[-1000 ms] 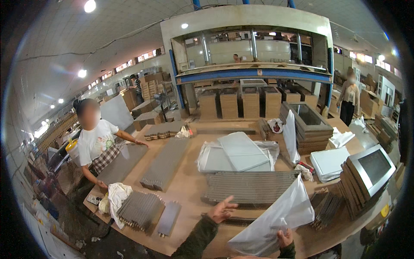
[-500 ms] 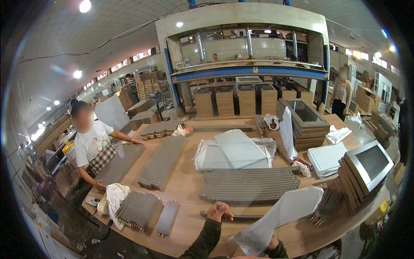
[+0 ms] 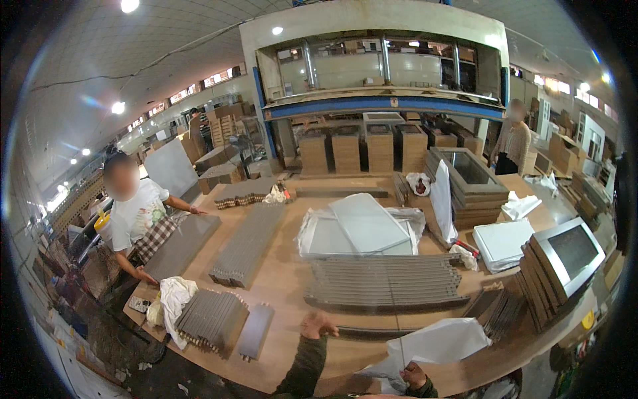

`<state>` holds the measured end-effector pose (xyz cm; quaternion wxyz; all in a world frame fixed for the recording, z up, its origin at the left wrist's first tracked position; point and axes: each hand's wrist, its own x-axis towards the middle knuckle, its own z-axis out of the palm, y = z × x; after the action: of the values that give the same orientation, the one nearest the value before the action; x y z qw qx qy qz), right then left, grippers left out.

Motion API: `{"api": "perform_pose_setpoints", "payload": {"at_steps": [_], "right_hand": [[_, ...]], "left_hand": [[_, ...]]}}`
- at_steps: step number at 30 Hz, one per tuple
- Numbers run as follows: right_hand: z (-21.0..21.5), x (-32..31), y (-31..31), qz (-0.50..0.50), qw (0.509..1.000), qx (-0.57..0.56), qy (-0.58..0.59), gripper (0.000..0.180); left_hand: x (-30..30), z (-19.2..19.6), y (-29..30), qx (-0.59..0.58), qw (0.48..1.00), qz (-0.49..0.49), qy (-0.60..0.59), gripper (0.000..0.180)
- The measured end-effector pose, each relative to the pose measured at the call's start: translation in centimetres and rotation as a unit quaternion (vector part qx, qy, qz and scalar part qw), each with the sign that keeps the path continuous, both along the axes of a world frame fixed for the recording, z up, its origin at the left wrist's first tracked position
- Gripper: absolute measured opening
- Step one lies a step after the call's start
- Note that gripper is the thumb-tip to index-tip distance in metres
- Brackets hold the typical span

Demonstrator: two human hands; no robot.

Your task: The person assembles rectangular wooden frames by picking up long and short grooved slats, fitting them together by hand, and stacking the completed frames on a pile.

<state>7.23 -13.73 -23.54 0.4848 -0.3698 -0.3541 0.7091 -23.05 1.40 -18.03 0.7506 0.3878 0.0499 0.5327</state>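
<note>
My right hand (image 3: 413, 376) is closed at the near edge of the table, beside a white sheet (image 3: 446, 339). A thin straight line, like the edge of a clear pane (image 3: 397, 312), rises from its fingers. My left hand (image 3: 319, 325) is curled above the table, left of the end of a dark grey strip (image 3: 372, 332); what it grips, if anything, I cannot make out. Just beyond both hands lies a row of long grey strips (image 3: 385, 282). White-wrapped pale panels (image 3: 365, 229) are stacked behind them.
A person (image 3: 136, 213) at the left side rests hands on a grey panel (image 3: 183, 249). More grey strip bundles (image 3: 249, 246) and a white cloth (image 3: 178, 302) lie on the left. Framed doors (image 3: 565, 259) are stacked right. A large press (image 3: 385, 110) stands behind the table.
The white sheet, raised and folded beside my right hand before, now lies lower and flatter. My right hand has come further into view, and my left hand has shifted slightly left.
</note>
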Motion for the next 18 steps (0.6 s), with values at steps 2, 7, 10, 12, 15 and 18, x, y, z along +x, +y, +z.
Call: {"api": "perform_pose_setpoints", "payload": {"at_steps": [2,7,10,12,15,18], "right_hand": [[-0.1,-0.2,-0.2,0.000,1.000,-0.001,-0.006,0.061],[-0.2,-0.7,-0.1,0.008,1.000,-0.003,-0.026,0.058],[-0.3,-1.4,0.1,0.025,0.999,-0.004,-0.031,0.056],[-0.5,-0.9,0.2,0.016,0.999,-0.009,-0.043,0.055],[-0.6,-0.8,0.4,0.019,0.999,-0.013,-0.044,0.053],[-0.5,-1.8,0.3,0.042,0.998,-0.012,-0.046,0.052]], "left_hand": [[-3.0,0.0,0.0,0.012,0.982,0.124,0.139,0.031],[-11.2,-3.0,3.5,0.171,0.977,0.110,0.059,0.041],[-16.6,-8.9,4.6,0.180,0.967,0.169,0.058,0.043],[-15.7,-7.4,4.2,0.160,0.968,0.176,0.078,0.045],[-15.9,-3.4,2.2,0.110,0.958,0.216,0.155,0.049],[-21.4,-4.5,1.8,-0.038,0.869,0.317,0.377,0.051]]}}
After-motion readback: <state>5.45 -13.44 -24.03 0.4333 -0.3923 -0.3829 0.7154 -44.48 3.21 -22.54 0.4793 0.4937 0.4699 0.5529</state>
